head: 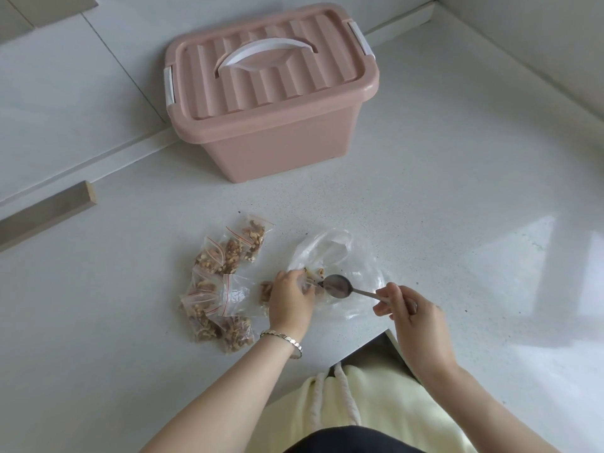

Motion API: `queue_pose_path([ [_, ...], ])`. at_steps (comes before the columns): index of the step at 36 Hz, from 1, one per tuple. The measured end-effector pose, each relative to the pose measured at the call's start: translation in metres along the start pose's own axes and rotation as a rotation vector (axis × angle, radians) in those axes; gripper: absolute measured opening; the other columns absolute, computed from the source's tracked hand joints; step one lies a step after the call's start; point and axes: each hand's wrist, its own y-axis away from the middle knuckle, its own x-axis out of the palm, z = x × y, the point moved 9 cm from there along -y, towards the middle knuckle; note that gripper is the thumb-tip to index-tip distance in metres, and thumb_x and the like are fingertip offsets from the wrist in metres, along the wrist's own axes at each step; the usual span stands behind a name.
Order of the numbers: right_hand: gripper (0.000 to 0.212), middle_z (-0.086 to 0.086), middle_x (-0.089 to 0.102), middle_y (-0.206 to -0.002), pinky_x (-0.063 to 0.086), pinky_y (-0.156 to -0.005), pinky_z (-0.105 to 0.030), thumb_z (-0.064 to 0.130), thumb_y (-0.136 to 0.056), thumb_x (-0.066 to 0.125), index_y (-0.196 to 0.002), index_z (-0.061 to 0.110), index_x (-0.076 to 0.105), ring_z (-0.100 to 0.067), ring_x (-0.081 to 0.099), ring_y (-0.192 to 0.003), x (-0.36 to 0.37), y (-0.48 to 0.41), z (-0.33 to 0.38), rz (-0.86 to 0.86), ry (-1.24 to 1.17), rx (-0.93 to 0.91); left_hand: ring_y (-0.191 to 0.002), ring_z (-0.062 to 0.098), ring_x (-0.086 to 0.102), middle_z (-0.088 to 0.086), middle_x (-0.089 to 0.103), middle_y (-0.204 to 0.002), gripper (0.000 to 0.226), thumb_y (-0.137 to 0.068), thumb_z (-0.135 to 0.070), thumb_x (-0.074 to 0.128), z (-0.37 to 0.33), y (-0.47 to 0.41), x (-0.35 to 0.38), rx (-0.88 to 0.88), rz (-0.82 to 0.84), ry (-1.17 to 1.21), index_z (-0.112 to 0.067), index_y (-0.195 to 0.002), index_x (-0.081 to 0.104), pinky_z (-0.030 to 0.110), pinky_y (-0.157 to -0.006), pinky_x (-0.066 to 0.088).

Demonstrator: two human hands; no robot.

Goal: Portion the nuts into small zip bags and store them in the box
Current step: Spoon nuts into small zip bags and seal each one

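Near counter [425, 223] edge | left hand [289, 302] pinching small zip bag [312, 276] | right hand [411, 318] gripping spoon [338, 286] | far: lidded box [277, 125]

White speckled counter [457, 191] — beige bar [49, 210] at left, pale yellow garment [385, 403] at bottom.

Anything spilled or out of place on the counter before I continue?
Only minor: a few dark nut crumbs lie scattered on the white speckled countertop, one just beyond the pile of filled small zip bags. The pink plastic box sits square with its lid closed. Nothing else stands out.
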Motion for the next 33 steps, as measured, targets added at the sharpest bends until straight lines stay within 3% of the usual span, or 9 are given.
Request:
queue_pose_path([
  [4, 0.025, 0.008, 0.067, -0.072, 0.041, -0.067, -0.003, 0.028, -0.095, 0.043, -0.087, 0.021, 0.065, 0.002, 0.061, -0.073, -0.001, 0.000, 0.005, 0.008, 0.085, -0.041, -0.114, 0.019, 0.052, 0.006, 0.053, -0.123, 0.037, -0.089, 0.001, 0.051, 0.004, 0.003, -0.005, -0.033, -0.026, 0.031, -0.009, -0.124, 0.055, 0.011, -0.086, 0.030],
  [11, 0.025, 0.009, 0.068, -0.071, 0.048, -0.070, -0.017, 0.030, -0.094, 0.043, -0.079, 0.032, 0.063, -0.002, 0.063, -0.073, -0.004, -0.001, 0.013, 0.009, 0.003, -0.071, -0.122, 0.012, 0.044, 0.003, 0.051, -0.130, 0.045, -0.087, 0.010, 0.047, 0.005, 0.007, 0.000, 0.018, 0.053, 0.127, -0.011, -0.127, 0.052, 0.002, -0.088, 0.023],
  [15, 0.025, 0.011, 0.068, -0.071, 0.045, -0.069, -0.012, 0.030, -0.094, 0.044, -0.083, 0.027, 0.066, 0.003, 0.061, -0.077, 0.002, 0.000, 0.011, 0.025, 0.017, -0.075, -0.127, 0.012, 0.042, 0.001, 0.049, -0.134, 0.043, -0.089, 0.005, 0.047, 0.006, 0.008, 0.003, -0.007, 0.087, 0.214, -0.011, -0.129, 0.050, 0.009, -0.095, 0.027],
  [18, 0.024, 0.012, 0.067, -0.073, 0.041, -0.067, -0.004, 0.029, -0.094, 0.044, -0.085, 0.025, 0.065, 0.009, 0.058, -0.082, 0.008, 0.001, 0.009, 0.046, 0.041, -0.077, -0.122, 0.011, 0.046, 0.000, 0.051, -0.131, 0.037, -0.092, -0.011, 0.052, 0.008, 0.007, 0.004, -0.035, 0.069, 0.219, -0.014, -0.128, 0.051, 0.013, -0.093, 0.030],
  [23, 0.026, 0.012, 0.067, -0.072, 0.040, -0.067, -0.002, 0.026, -0.094, 0.045, -0.087, 0.019, 0.069, 0.008, 0.059, -0.080, 0.014, 0.002, 0.002, 0.051, 0.039, -0.076, -0.094, 0.010, 0.046, -0.001, 0.047, -0.111, 0.038, -0.088, -0.025, 0.061, 0.006, 0.005, 0.009, -0.057, 0.056, 0.146, -0.020, -0.125, 0.053, 0.020, -0.080, 0.037],
  [27, 0.024, 0.011, 0.067, -0.072, 0.040, -0.067, -0.002, 0.028, -0.094, 0.045, -0.081, 0.027, 0.065, 0.008, 0.059, -0.078, 0.012, 0.002, 0.004, 0.043, 0.001, -0.068, -0.096, 0.018, 0.053, 0.001, 0.051, -0.109, 0.032, -0.087, -0.018, 0.061, 0.007, 0.002, 0.010, -0.074, 0.003, 0.099, -0.019, -0.119, 0.057, 0.024, -0.079, 0.040],
  [30, 0.024, 0.012, 0.068, -0.071, 0.044, -0.069, -0.007, 0.031, -0.094, 0.043, -0.077, 0.037, 0.061, 0.004, 0.061, -0.076, 0.010, 0.002, 0.008, 0.034, -0.010, -0.090, -0.096, 0.017, 0.055, 0.001, 0.053, -0.107, 0.029, -0.086, -0.007, 0.060, 0.006, 0.000, 0.010, -0.067, -0.016, 0.133, -0.017, -0.113, 0.060, 0.021, -0.078, 0.041],
  [33, 0.024, 0.011, 0.068, -0.069, 0.046, -0.068, -0.011, 0.030, -0.094, 0.044, -0.079, 0.034, 0.062, 0.001, 0.062, -0.072, 0.014, 0.001, 0.008, 0.066, 0.019, -0.090, -0.098, 0.011, 0.053, 0.001, 0.056, -0.112, 0.033, -0.085, 0.005, 0.053, 0.005, 0.000, 0.008, -0.049, -0.024, 0.164, -0.014, -0.111, 0.061, 0.018, -0.080, 0.039],
])
